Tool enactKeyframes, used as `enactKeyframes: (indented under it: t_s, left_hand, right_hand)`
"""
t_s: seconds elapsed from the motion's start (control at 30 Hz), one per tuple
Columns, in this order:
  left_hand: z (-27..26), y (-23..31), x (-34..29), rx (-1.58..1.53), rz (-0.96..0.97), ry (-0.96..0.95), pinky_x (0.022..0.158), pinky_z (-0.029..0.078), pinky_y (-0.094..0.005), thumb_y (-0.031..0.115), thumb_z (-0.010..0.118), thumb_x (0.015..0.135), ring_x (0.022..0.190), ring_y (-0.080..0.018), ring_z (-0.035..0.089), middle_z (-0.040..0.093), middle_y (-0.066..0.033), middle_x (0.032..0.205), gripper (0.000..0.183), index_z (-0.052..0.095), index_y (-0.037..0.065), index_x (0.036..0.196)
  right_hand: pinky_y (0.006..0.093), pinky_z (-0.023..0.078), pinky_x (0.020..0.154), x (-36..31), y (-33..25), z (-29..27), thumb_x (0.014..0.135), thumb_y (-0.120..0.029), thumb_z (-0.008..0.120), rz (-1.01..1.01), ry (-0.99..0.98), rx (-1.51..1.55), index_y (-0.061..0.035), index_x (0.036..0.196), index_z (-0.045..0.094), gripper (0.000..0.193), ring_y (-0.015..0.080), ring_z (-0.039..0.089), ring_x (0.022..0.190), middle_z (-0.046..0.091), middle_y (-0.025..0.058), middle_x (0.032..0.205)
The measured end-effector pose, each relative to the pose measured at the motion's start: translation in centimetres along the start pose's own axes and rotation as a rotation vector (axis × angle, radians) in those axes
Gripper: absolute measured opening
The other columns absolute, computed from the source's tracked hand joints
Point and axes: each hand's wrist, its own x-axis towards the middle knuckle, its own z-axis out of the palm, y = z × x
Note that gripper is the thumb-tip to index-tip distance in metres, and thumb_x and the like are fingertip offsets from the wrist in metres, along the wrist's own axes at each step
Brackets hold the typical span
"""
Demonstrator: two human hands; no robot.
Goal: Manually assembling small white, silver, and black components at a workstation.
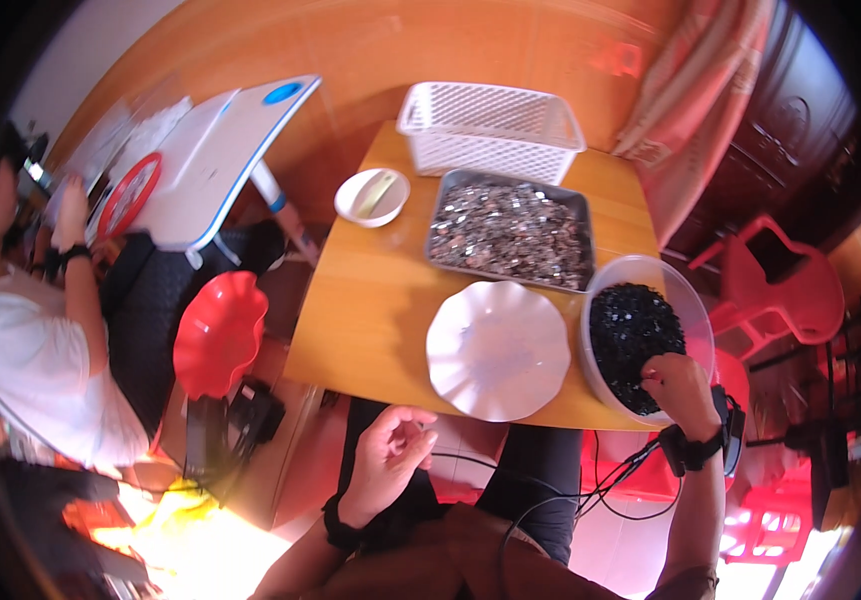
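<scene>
My right hand reaches over the rim of a clear plastic tub at the table's right corner. Its fingertips are drawn together against the small shiny black pieces in the tub; whatever they pinch is too small to make out. In front of the table's near edge, above my lap, my left hand is raised with fingers loosely curled and the thumb apart from the index finger. I see nothing in it. A white wavy-rimmed plate lies between the hands, beside the tub.
Behind the plate, a grey metal tray holds many small shiny pieces. A white basket and a white bowl with a pale object stand farther back. Cables hang by my right arm. At left, another person sits near a red dish.
</scene>
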Motion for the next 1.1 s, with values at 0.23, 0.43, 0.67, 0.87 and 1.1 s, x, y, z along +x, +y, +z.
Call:
enactKeyframes:
  t_s: [0.23,0.43,0.67,0.87,1.1]
  left_hand:
    - [-0.3,-1.5,-1.2,0.114,0.048,-0.028,0.058,0.043,-0.0192,0.007,0.060,0.090,0.066,-0.0036,0.051,0.053,0.0010,0.075,0.016,0.055,0.003,0.105]
    - [0.2,-0.9,-1.5,0.086,0.067,-0.041,0.058,0.042,-0.0192,0.007,0.060,0.090,0.065,-0.0026,0.048,0.051,0.0026,0.075,0.014,0.056,0.004,0.103]
    - [-1.8,-1.3,-1.6,0.106,0.044,0.004,0.055,0.044,-0.0209,0.002,0.056,0.090,0.061,-0.0076,0.052,0.053,-0.0012,0.073,0.014,0.054,0.003,0.104]
    - [-1.3,-1.7,-0.8,0.109,0.030,0.032,0.052,0.045,-0.0216,0.008,0.052,0.093,0.057,-0.0071,0.049,0.047,-0.0002,0.071,0.012,0.052,0.004,0.104]
    - [-0.1,-0.6,-1.4,0.037,-0.007,0.088,0.056,0.046,-0.0232,0.003,0.054,0.088,0.058,-0.0091,0.051,0.050,-0.0017,0.068,0.015,0.053,0.002,0.103]
  right_hand:
    - [0.0395,0.049,0.069,-0.5,0.8,0.0,0.066,-0.003,0.065,-0.055,0.138,0.027,-0.0045,0.085,0.065,0.019,0.0333,0.061,0.076,0.062,0.0147,0.080]
    - [0.0399,0.048,0.077,-1.4,0.8,0.0,0.052,-0.008,0.074,-0.165,0.014,0.028,-0.0035,0.095,0.063,0.045,0.0345,0.059,0.090,0.060,0.0151,0.093]
    - [0.0395,0.050,0.073,0.3,0.3,1.8,0.068,-0.005,0.061,-0.123,0.144,-0.026,-0.0079,0.084,0.066,0.017,0.0319,0.061,0.081,0.063,0.0118,0.084]
    - [0.0392,0.050,0.075,-1.4,-2.5,-0.7,0.075,-0.020,0.068,0.040,0.223,0.012,-0.0134,0.112,0.060,0.038,0.0299,0.062,0.086,0.063,0.0097,0.095]
    - [0.0391,0.049,0.079,-4.1,-0.4,-2.1,0.071,-0.009,0.062,0.142,0.275,-0.041,-0.0080,0.100,0.064,0.028,0.0292,0.061,0.088,0.062,0.0112,0.092]
